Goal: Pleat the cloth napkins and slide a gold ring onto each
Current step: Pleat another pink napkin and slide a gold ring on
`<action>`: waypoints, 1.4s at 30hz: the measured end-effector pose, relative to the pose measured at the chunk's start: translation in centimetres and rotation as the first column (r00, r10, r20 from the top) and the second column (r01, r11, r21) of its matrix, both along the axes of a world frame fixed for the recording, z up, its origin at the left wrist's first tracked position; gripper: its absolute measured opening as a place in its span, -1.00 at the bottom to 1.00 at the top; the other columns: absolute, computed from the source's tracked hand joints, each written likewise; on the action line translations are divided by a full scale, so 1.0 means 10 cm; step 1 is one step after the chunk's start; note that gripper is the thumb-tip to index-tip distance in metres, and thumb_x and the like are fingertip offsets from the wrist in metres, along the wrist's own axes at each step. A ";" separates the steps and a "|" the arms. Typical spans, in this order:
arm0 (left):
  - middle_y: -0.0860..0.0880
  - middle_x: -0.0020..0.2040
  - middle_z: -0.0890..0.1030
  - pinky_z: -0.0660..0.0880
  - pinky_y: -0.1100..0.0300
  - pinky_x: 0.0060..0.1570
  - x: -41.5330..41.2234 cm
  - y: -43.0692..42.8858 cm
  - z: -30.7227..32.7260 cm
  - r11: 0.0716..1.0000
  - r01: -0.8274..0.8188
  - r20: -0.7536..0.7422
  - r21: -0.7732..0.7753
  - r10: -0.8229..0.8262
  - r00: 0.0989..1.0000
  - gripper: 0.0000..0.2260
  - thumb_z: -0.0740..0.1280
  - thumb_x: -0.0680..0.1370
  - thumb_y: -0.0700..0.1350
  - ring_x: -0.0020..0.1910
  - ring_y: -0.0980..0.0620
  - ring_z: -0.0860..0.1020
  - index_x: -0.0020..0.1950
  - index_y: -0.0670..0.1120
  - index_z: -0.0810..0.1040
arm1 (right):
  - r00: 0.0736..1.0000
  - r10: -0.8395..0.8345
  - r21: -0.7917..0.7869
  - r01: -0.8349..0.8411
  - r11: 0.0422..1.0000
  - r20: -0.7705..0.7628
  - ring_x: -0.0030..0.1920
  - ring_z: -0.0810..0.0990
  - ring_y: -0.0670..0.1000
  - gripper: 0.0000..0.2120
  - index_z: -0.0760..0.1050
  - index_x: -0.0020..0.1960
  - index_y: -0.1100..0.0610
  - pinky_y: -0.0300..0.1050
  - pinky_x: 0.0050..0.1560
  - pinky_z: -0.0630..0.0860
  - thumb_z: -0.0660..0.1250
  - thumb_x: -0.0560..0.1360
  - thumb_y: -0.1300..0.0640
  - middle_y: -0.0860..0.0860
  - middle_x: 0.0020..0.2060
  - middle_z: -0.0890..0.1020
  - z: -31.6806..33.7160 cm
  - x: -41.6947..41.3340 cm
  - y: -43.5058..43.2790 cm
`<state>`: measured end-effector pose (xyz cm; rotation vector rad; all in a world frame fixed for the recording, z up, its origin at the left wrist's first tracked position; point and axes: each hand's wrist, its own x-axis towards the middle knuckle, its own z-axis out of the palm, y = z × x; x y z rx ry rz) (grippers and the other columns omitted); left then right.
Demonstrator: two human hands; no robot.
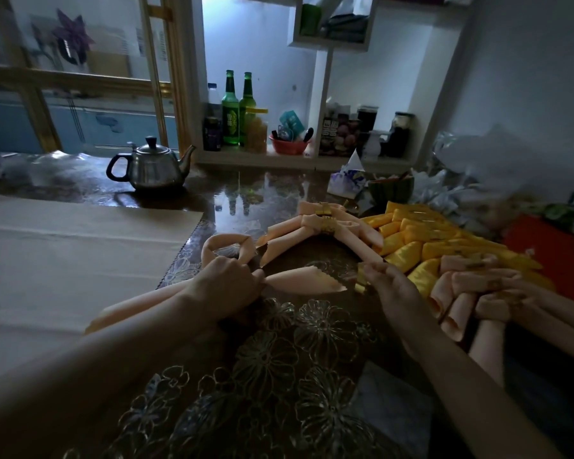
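Note:
My left hand (227, 279) grips the gathered middle of a peach cloth napkin (307, 281) on the dark flowered tabletop. One end loops up behind the hand, the other fans out to the right. My right hand (386, 281) pinches a gold ring (362, 279) just right of the napkin's pointed tip, a small gap between them. Two peach napkins with gold rings (327, 225) lie finished behind. Further ringed peach napkins (471, 286) lie in a heap at the right.
A row of yellow ringed napkins (411, 240) lies behind the right-hand heap. Flat beige cloths (80, 246) cover the table's left side. A steel teapot (153, 167) stands at the back. Bottles (231, 111) and jars fill a shelf behind. A red tray (550, 253) sits far right.

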<state>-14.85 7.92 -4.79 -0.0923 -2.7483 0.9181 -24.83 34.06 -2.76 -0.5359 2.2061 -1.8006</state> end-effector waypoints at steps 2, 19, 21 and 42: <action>-0.06 -0.01 0.67 0.35 0.16 -0.41 0.01 0.03 0.01 1.000 0.006 -0.020 -0.010 -0.006 1.000 -0.71 0.05 0.65 0.04 -0.30 -0.03 0.65 0.11 -0.04 0.52 | 0.995 0.045 -0.042 -0.041 0.998 0.084 0.02 0.64 -0.03 -0.67 0.52 0.15 -0.05 -0.10 -0.02 0.56 0.33 0.46 -0.16 -0.01 0.03 0.65 -0.06 0.02 0.01; 0.02 -0.17 0.67 0.35 0.18 -0.49 0.03 -0.02 0.02 1.000 -0.001 -0.078 -0.013 0.000 0.997 -0.53 -0.11 0.58 0.13 -0.51 0.06 0.56 -0.05 0.06 0.59 | 0.640 0.293 0.421 0.052 0.906 -0.710 0.42 0.38 0.09 -0.50 0.45 0.32 -0.01 0.08 0.40 0.36 0.48 0.42 -0.02 0.01 0.24 0.57 0.00 0.20 -0.47; 0.00 -0.15 0.68 0.30 0.20 -0.51 0.06 -0.02 0.01 0.999 0.024 -0.081 -0.029 -0.026 0.996 -0.54 -0.10 0.59 0.13 -0.48 0.07 0.58 0.00 0.05 0.58 | 0.582 0.332 0.457 0.078 0.886 -0.742 0.45 0.33 0.13 -0.48 0.46 0.34 0.08 -0.02 0.40 0.26 0.49 0.42 0.02 0.04 0.28 0.56 0.02 0.24 -0.57; 0.16 -0.02 0.67 0.55 0.07 -0.08 0.43 -0.40 -0.10 0.507 0.085 -0.242 0.858 0.251 0.937 -0.75 0.22 0.47 -0.03 -0.06 0.03 0.64 0.14 0.10 0.44 | 0.553 0.522 0.635 0.018 0.772 -0.649 0.17 0.48 -0.04 -0.42 0.27 0.37 0.03 -0.25 0.12 0.38 0.45 0.44 0.12 -0.04 0.17 0.46 -0.02 0.52 -1.41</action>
